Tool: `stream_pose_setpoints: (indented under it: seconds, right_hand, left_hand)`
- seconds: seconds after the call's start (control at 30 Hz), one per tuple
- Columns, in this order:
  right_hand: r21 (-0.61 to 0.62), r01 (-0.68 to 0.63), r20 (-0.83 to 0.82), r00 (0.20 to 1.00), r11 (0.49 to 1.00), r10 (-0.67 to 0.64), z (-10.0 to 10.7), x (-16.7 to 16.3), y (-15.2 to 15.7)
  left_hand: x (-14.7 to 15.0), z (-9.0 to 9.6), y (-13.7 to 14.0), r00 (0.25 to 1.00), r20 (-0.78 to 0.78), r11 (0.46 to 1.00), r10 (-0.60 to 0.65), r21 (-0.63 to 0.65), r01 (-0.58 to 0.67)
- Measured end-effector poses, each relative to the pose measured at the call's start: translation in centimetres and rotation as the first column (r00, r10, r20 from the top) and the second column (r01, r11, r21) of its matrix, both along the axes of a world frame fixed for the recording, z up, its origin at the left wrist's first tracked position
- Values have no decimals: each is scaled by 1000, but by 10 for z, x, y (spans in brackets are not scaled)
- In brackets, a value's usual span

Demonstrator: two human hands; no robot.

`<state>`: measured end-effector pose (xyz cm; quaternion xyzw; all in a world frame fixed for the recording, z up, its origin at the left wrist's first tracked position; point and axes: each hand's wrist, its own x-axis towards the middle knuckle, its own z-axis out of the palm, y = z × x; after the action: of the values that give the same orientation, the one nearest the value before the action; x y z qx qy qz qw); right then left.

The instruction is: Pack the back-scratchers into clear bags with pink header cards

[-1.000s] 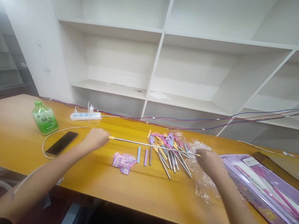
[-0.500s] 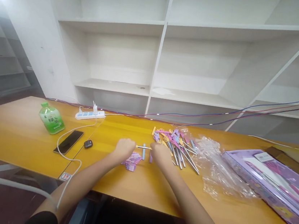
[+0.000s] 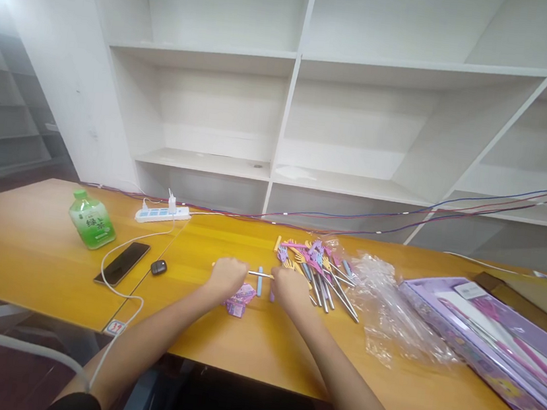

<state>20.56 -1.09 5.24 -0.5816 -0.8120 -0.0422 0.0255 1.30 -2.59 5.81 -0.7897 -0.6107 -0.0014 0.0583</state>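
Observation:
In front of me both hands grip one back scratcher [image 3: 260, 274], whose thin metal rod shows level between my fists. My left hand [image 3: 228, 276] is closed around its left part, and a bit of yellow pokes out past that fist. My right hand [image 3: 289, 287] closes over the other end, where yellow shows by the fingers; the rest is hidden. Below the rod lie a light blue handle [image 3: 259, 283] and a crumpled pink-purple wrapper [image 3: 238, 299]. A purple piece [image 3: 271, 293] is partly covered by my right hand. Beyond it is a pile of colourful hand-headed back scratchers [image 3: 321, 271].
Clear plastic bags [image 3: 391, 306] and a purple box [image 3: 480, 343] of long items lie to the right. On the left are a green tea bottle [image 3: 92, 221], phone [image 3: 123, 262], black case [image 3: 159, 267] and power strip [image 3: 163, 213]. A white cable [image 3: 105, 264] crosses my left forearm.
The view has tilted slightly. Both hands keep hold of the back scratcher, and a yellow end now shows left of my left fist.

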Motion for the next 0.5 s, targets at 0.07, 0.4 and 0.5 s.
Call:
stream_pose_setpoints:
  seconds: [0.07, 0.4, 0.5]
  right_hand:
    - [-2, -5, 5, 1000, 1000, 5, 1, -1, 0]
    - [105, 20, 20, 1000, 994, -22, 22, 47, -7]
    - [197, 16, 76, 997, 980, -31, 21, 120, -9]
  left_hand:
    - [-3, 0, 2, 1000, -8, 1000, -23, 7, 23]
    - [-70, 33, 23, 994, -89, 987, -68, 141, 81]
    - [-132, 49, 18, 994, -101, 977, -49, 200, 69]
